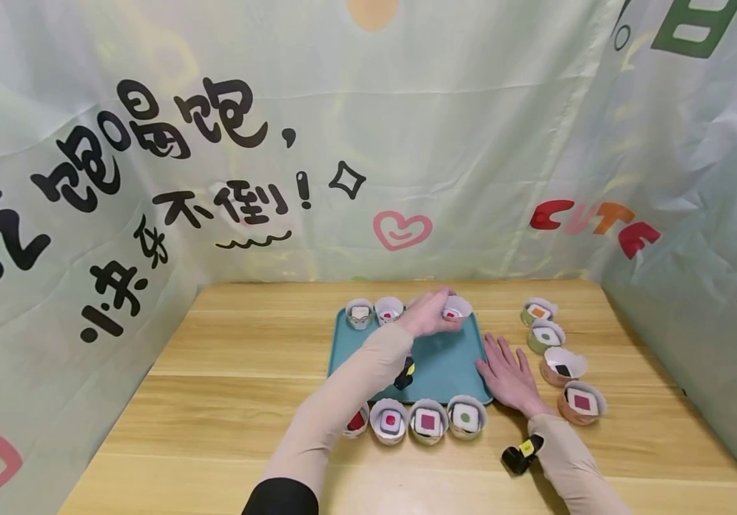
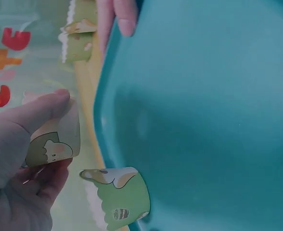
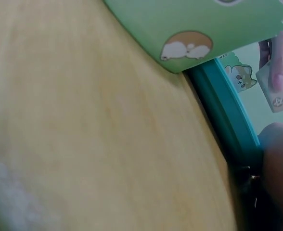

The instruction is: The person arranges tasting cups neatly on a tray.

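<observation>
My left hand (image 1: 431, 313) reaches over the far side of the blue-green tray (image 1: 435, 365) and grips a paper cupcake cup (image 1: 458, 309) near the far right corner. In the left wrist view, thumb and fingers wrap that cup (image 2: 59, 137), which has a cartoon face printed on it. A green paper cup (image 2: 124, 197) stands below it at the tray's rim. My right hand (image 1: 512, 375) lies with fingers spread at the tray's right edge. Two cups, one with a white piece (image 1: 359, 315) and one with a red-centred piece (image 1: 389, 312), stand at the far left of the tray.
Several cups with square sushi-like pieces (image 1: 427, 422) line the tray's near edge. Another column of cups (image 1: 545, 335) runs down the table's right side. Printed cloth walls (image 1: 471, 179) enclose the wooden table (image 1: 233, 386). Black devices (image 1: 521, 455) are worn on the wrists.
</observation>
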`<state>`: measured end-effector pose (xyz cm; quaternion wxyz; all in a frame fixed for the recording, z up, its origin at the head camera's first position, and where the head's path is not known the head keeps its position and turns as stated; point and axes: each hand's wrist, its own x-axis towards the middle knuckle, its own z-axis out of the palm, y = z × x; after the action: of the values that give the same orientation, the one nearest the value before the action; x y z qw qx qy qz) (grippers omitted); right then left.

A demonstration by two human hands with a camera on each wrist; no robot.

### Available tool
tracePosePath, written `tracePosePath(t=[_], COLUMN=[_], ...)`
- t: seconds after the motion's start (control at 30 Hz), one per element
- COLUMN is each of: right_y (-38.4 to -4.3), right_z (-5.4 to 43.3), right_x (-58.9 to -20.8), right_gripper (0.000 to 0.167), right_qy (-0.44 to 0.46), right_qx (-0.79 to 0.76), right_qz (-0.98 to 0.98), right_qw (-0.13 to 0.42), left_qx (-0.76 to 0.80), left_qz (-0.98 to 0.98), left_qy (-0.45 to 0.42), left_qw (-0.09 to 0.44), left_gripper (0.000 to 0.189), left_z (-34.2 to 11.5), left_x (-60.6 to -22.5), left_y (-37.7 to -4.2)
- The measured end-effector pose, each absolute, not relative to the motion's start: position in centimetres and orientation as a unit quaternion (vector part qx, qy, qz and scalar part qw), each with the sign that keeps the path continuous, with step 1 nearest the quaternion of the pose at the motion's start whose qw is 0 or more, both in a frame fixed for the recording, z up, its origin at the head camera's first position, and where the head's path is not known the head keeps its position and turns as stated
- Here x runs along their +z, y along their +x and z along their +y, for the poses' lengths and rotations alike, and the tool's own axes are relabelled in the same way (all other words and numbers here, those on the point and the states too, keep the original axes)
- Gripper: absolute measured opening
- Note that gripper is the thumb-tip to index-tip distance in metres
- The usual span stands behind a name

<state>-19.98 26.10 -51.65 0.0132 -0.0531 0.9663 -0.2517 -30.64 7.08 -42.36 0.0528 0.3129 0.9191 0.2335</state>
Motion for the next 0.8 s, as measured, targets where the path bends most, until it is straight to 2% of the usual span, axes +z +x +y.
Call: tracePosePath(t=[0.5, 0.8], right_y=[-20.0, -19.8], right_z=[26.1, 26.1], right_x=[-51.7, -51.9], right_gripper=[0.063, 0.062], right_qy=[-0.058, -0.060], right_qx=[-0.259, -0.260], right_qz=[0.964, 0.964], right_qw=[-0.003, -0.005], left_qx=[0.123, 0.077], left_qz=[0.945, 0.946], left_qy=[0.304, 0.314], left_qw=[-0.001, 0.012], left_gripper=[0.063, 0.072], left_z=[9.1, 8.6], left_x=[-43.9, -44.4], left_y=[-31.3, -31.2])
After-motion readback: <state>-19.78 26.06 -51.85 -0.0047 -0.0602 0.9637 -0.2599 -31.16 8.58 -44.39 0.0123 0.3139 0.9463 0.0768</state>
